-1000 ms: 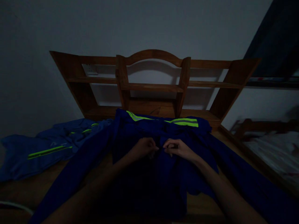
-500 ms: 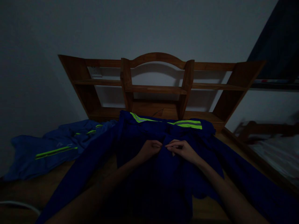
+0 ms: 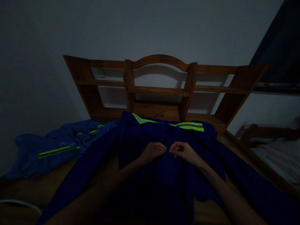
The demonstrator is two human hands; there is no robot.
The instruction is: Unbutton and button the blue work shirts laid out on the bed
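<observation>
A dark blue work jacket (image 3: 161, 178) with yellow-green and grey reflective bands lies spread on the wooden desk, its sleeves reaching out to both sides. Over the front of the jacket, my left hand (image 3: 154, 152) pinches the cloth near the middle. Close beside it, my right hand (image 3: 184, 152) has its fingertips pressed together on the same part of the jacket. Only a narrow gap parts the two sets of fingertips. Any small fastener between them is too dark to make out.
A blue garment with yellow-green strips (image 3: 58, 147) lies crumpled at the left. Behind the jacket stands a wooden shelf unit (image 3: 159, 90) against the wall. A white cable (image 3: 21, 203) curves at the lower left. Wooden furniture with pale cloth (image 3: 278, 156) is at the right.
Both hands have shifted slightly down the jacket's front. My right fingers have curled into a tighter pinch, and the view has moved a little.
</observation>
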